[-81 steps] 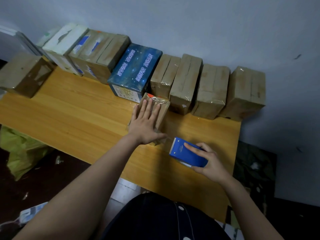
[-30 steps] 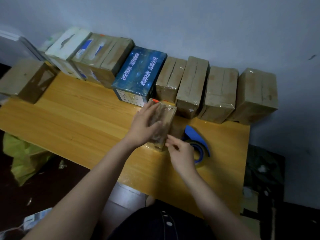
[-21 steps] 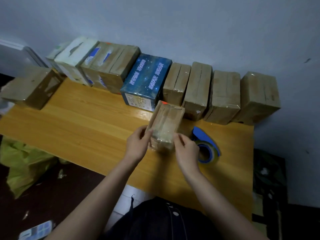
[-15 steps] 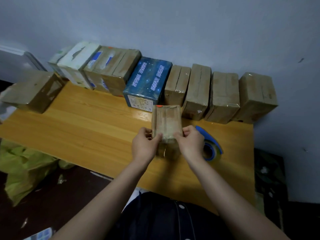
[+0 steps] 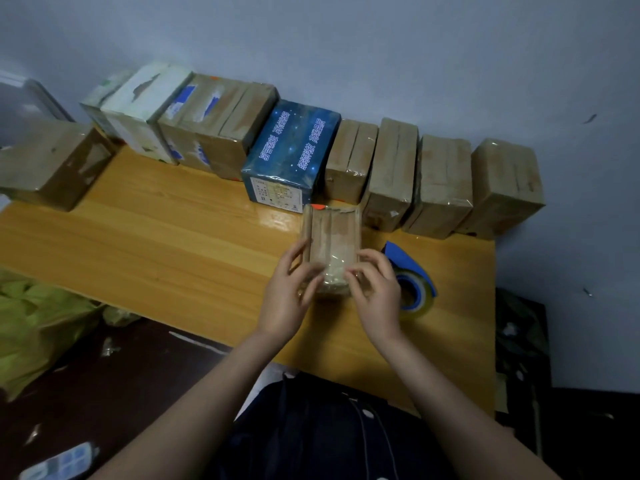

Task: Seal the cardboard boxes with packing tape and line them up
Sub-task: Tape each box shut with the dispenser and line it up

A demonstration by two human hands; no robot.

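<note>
Box (image 5: 332,244), taped and glossy, held in both hands over the middle of the table (image 5: 156,244).
At its 9 o'clock side the left hand (image 5: 287,296) curls round it, thumb on top; the right hand (image 5: 375,292) grips the 3 o'clock side; the dispenser (image 5: 412,282) lies just beside that hand, at 3 o'clock; at 12 o'clock a row (image 5: 443,181) of wrapped boxes lines the wall, a blue box (image 5: 294,147) among them.

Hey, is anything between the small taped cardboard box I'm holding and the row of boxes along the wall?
Nothing visible lies between them. The small taped cardboard box, held by left hand and right hand, sits right before the blue starry box and a brown taped box. The blue tape dispenser lies to its right, aside.
</note>
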